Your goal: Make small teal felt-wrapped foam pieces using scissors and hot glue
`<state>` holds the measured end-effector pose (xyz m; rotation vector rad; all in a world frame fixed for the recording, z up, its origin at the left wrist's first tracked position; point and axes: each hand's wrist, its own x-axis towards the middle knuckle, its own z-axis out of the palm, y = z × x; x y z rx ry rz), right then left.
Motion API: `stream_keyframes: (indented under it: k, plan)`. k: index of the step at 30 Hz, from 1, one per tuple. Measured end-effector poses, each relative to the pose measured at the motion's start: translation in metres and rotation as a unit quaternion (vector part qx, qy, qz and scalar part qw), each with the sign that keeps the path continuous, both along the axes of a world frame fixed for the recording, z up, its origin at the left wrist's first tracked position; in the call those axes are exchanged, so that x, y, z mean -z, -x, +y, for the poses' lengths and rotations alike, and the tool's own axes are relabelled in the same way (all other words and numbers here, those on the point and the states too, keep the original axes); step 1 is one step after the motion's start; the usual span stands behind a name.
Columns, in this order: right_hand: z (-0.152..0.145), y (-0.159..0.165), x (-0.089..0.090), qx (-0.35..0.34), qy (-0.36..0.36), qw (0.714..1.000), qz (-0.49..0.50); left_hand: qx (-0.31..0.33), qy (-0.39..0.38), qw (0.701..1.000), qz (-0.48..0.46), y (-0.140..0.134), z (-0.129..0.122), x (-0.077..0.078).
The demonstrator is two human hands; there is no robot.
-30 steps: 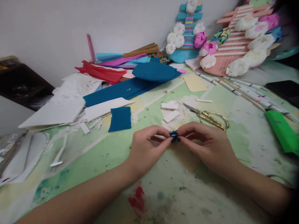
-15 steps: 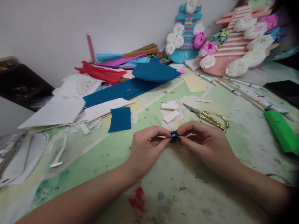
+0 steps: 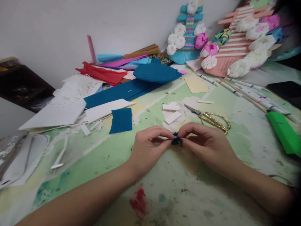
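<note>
Stained tabletop (image 3: 164,188), hands (image 3: 149,149) (image 3: 208,139) close together, fingertips (image 3: 171,135) pinching blue piece (image 3: 176,142), seemingly paper

A small, crumpled dark-blue piece (image 3: 176,141), blackish along its lower edge, is pinched between left grip (image 3: 150,147) and right grip (image 3: 208,144).

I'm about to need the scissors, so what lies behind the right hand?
Beyond the right hand are the scissors, gold handles nearest it, blades pointing away to the left. Whatever is directly under the hand is covered and cannot be seen.
</note>
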<state>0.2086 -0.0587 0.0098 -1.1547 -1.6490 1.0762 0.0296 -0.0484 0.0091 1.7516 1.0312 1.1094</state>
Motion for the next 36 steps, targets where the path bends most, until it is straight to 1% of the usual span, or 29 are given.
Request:
stream_keyframes:
  k: [3, 7, 15, 21, 26, 32, 36]
  plan:
    - [0.001, 0.0, -0.001, 0.011, -0.012, 1.0, -0.014, 0.02, 0.019, 1.0, -0.002, -0.001, 0.001, 0.0]
    - [0.002, -0.001, -0.003, 0.029, -0.023, 0.999, -0.013, 0.022, 0.024, 0.999, 0.003, -0.003, 0.001, 0.001]
    - [0.003, -0.001, -0.005, 0.01, 0.023, 0.999, 0.036, 0.005, 0.004, 0.999, 0.032, -0.003, 0.0, 0.0]
    - [0.002, 0.0, -0.003, 0.004, 0.052, 0.997, 0.054, 0.001, 0.005, 1.0, 0.028, -0.003, 0.001, -0.001]
    - [0.002, 0.002, 0.0, 0.013, 0.105, 0.99, 0.091, -0.001, 0.044, 0.999, 0.005, -0.007, 0.0, -0.001]
    - [0.001, 0.004, 0.0, 0.026, 0.095, 0.989, 0.114, -0.006, 0.12, 0.991, -0.056, -0.011, -0.001, 0.001]
    - [0.0, 0.005, -0.001, 0.032, 0.098, 0.985, 0.14, -0.015, 0.153, 0.983, -0.096, -0.013, -0.002, -0.001]
